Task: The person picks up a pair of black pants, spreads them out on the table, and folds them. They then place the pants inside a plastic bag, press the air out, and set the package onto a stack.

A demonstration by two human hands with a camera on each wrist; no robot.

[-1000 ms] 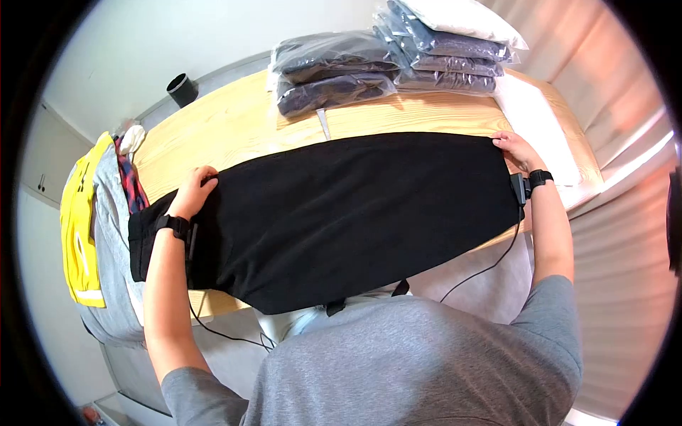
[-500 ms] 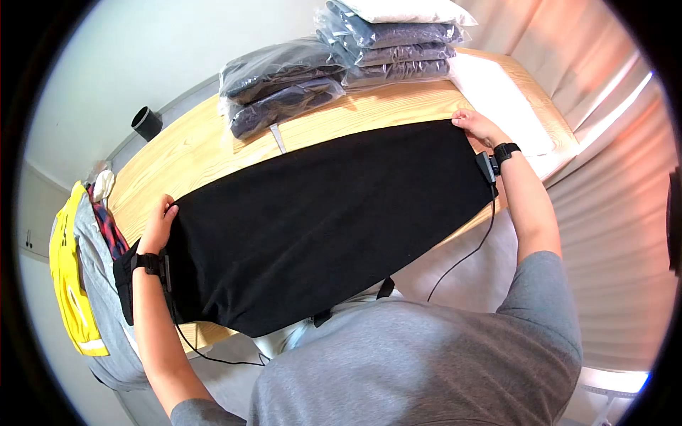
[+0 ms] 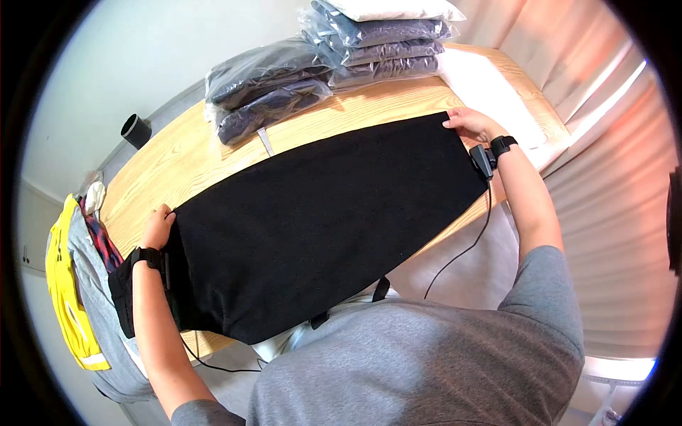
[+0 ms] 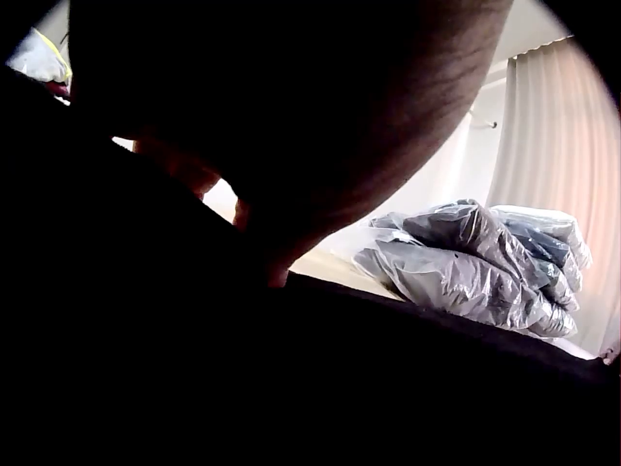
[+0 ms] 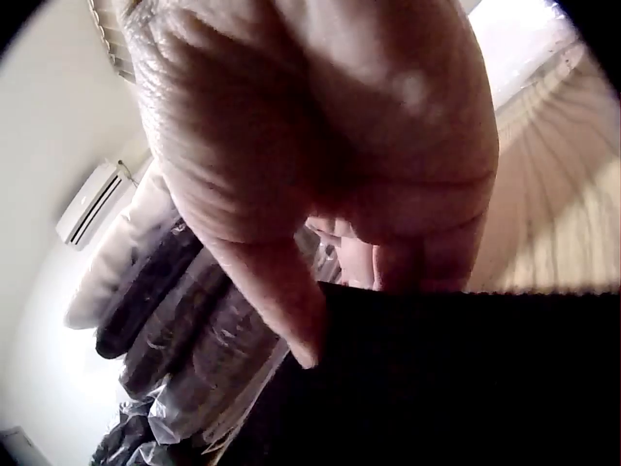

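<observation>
Black trousers, folded lengthwise, lie stretched across the wooden table and overhang its front edge near the person's body. At their far left edge the left hand pinches the cloth, its fingers dark against the fabric in the left wrist view. My right hand grips the far right corner at the leg end. In the right wrist view the thumb lies over the black cloth and the other fingers go behind its edge. The narrow band at the left end is partly hidden by the left forearm.
Clothes in clear bags are stacked at the back of the wooden table. White sheets lie at the right end. A yellow garment and a grey one hang over the left end. A black bin stands beyond.
The view has swung, so the table and bags appear farther left. My left hand has slid along the upper edge and its fingers have closed on the cloth; the right still holds its corner.
</observation>
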